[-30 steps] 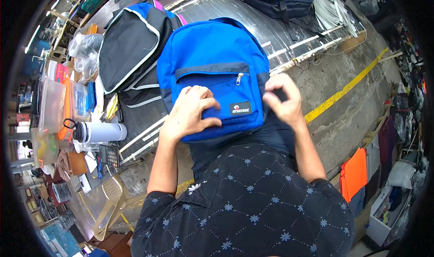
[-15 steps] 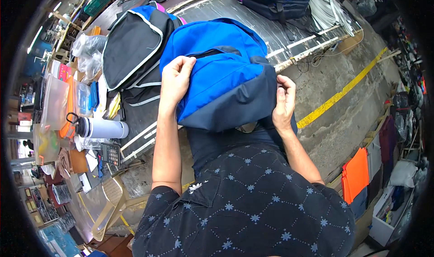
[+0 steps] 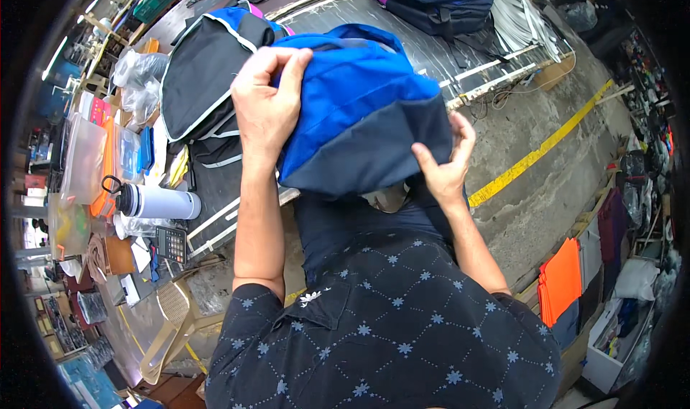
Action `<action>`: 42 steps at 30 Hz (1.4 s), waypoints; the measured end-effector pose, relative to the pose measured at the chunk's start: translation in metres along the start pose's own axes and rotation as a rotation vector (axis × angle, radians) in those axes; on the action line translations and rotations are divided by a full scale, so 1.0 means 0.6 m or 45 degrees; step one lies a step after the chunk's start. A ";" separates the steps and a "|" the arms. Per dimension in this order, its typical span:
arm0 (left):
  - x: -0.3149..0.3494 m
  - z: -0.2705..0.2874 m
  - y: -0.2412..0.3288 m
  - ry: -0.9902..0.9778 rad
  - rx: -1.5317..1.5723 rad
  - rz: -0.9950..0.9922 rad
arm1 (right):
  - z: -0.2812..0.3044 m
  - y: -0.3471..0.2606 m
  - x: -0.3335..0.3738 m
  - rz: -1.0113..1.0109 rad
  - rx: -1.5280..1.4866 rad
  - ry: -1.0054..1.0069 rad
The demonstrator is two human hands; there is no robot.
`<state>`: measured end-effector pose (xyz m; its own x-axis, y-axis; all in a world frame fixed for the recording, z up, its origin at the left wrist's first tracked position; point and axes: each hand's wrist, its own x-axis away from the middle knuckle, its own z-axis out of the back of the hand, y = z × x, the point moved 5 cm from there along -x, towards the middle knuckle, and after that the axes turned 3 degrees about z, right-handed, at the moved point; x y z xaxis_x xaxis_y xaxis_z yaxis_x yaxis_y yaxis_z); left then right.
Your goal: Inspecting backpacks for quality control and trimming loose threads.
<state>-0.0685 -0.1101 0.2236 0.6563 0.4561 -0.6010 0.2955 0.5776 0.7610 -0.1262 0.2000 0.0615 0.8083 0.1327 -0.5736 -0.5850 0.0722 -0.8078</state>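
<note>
A blue and dark grey backpack (image 3: 359, 139) is held up in front of my body, its grey panel toward me. At its upper left, my left hand (image 3: 267, 103) is closed, thumb and forefinger pinching the blue cloth; the exact part pinched is hidden. My right hand (image 3: 447, 166) grips the lower right corner, with the thumb on the grey panel and the fingers round the side. Behind the backpack on the left lies a black bag (image 3: 208, 78) with pale grey piping on the table (image 3: 424, 57).
Another blue and black backpack (image 3: 431, 6) lies at the table's far end beside white strips (image 3: 519, 17). On the left are a white bottle (image 3: 164, 202), a calculator (image 3: 172, 244) and clear plastic boxes (image 3: 80, 161). Orange sheets (image 3: 559, 283) hang at the right, past a yellow floor line (image 3: 539, 150).
My left hand has risen and come closer, pulling the upper left of the backpack up. The backpack has tilted and bunched. My right thumb has moved left onto the grey panel.
</note>
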 end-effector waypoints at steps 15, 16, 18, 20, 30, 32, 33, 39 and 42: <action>-0.070 -0.105 -0.096 -0.167 -0.357 -0.015 | -0.043 -0.102 -0.015 0.508 0.640 -0.355; -0.067 -0.106 -0.096 -0.167 -0.336 -0.011 | -0.049 -0.088 -0.002 0.501 0.657 -0.345; -0.062 -0.107 -0.093 -0.178 -0.330 0.013 | -0.058 -0.078 0.011 0.491 0.666 -0.356; -0.057 -0.105 -0.094 -0.185 -0.327 0.040 | -0.059 -0.083 0.019 0.527 0.619 -0.370; -0.030 -0.091 -0.082 -0.201 -0.323 -0.047 | -0.015 -0.076 -0.063 -0.140 0.256 -0.323; -0.023 -0.092 -0.075 -0.206 -0.308 -0.062 | -0.028 -0.046 -0.081 -0.644 0.078 -0.396; -0.020 -0.094 -0.071 -0.211 -0.300 -0.060 | -0.033 -0.042 -0.092 -0.644 0.079 -0.393; -0.009 -0.096 -0.057 -0.237 -0.286 -0.045 | -0.082 0.009 -0.091 -0.759 0.002 -0.524; -0.010 -0.094 -0.069 -0.240 -0.273 -0.036 | -0.089 0.037 -0.077 -0.595 -0.161 -0.435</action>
<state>-0.1239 -0.0988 0.1820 0.7732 0.3158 -0.5500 0.1751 0.7272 0.6637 -0.1729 0.1426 0.0628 0.8993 0.4273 -0.0937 -0.1427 0.0841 -0.9862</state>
